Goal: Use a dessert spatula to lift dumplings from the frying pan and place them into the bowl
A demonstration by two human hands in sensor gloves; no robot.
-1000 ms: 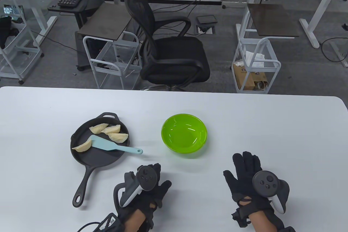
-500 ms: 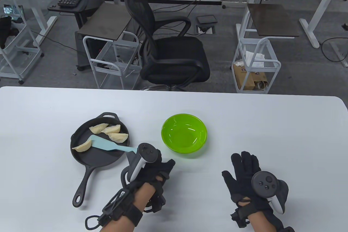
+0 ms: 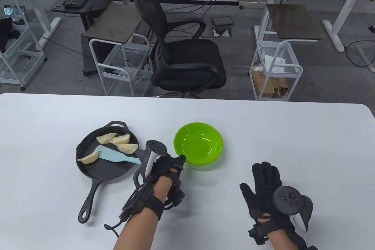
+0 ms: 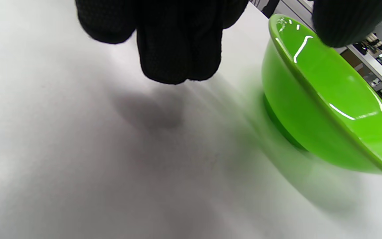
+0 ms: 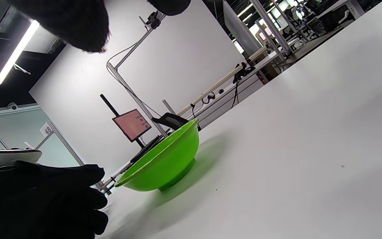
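A black cast-iron frying pan lies left of centre and holds several pale dumplings. The light blue dessert spatula rests in the pan with its blade against one dumpling. Its handle runs right, and the end is hidden under my left hand. In the left wrist view my fingers hang over bare table with nothing between them and the thumb. The green bowl stands empty just right of that hand, close up. My right hand lies flat with fingers spread, nearer than the bowl.
The pan's long handle points toward the near left. The white table is bare to the right and behind the bowl. A black office chair and wire carts stand beyond the far edge.
My left hand has moved forward and turned on edge, going from the near table to the end of the spatula handle, which it now covers. The right hand barely shifted.
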